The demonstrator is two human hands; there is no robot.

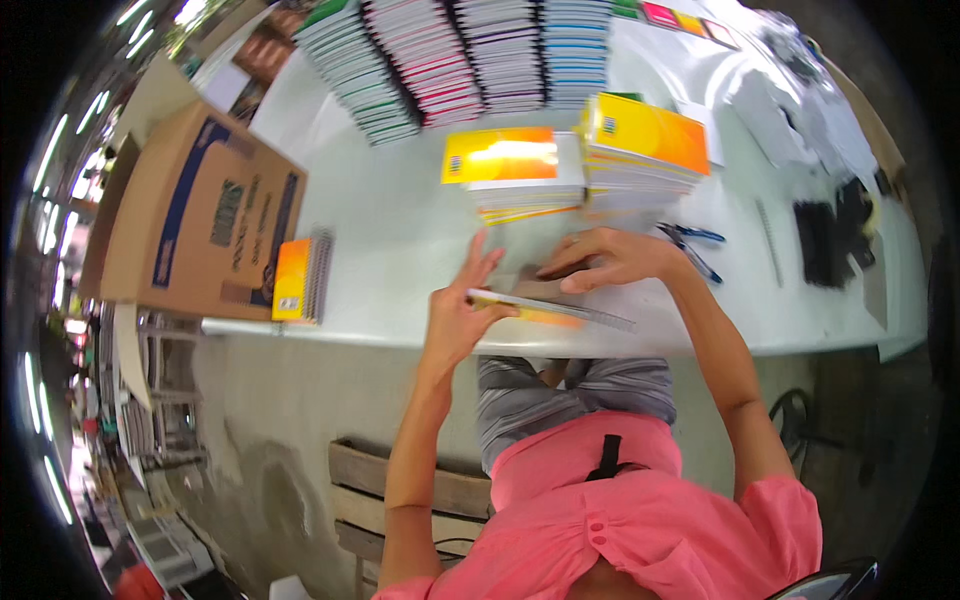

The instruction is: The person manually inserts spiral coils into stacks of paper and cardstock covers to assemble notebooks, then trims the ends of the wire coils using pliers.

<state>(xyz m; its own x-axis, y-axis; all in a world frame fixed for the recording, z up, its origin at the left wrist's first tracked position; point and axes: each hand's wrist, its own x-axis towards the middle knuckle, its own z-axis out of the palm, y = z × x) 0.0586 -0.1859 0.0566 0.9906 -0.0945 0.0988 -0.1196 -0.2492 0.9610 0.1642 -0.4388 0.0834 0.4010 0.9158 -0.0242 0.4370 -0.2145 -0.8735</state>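
My left hand (460, 305) is closed on the end of a thin spiral notebook (548, 306), held almost edge-on just above the table's front edge. Its wire coil sticks out to the right, and a blurred orange cover shows beneath. My right hand (615, 257) is curled over the table just beyond the notebook. Under its fingers is a blurred brownish flat piece (540, 287) whose kind I cannot make out. Beyond my hands are two stacks of unbound pages with yellow-orange covers, one lower (525, 178) and one taller (645, 155).
Blue-handled pliers (695, 250) and a loose wire coil (768, 243) lie to the right. At the left, an orange spiral notebook (300, 280) leans by a cardboard box (200, 215). Tall notebook stacks (470, 60) line the back; plastic bags (800, 115) and a black object (825, 240) lie far right.
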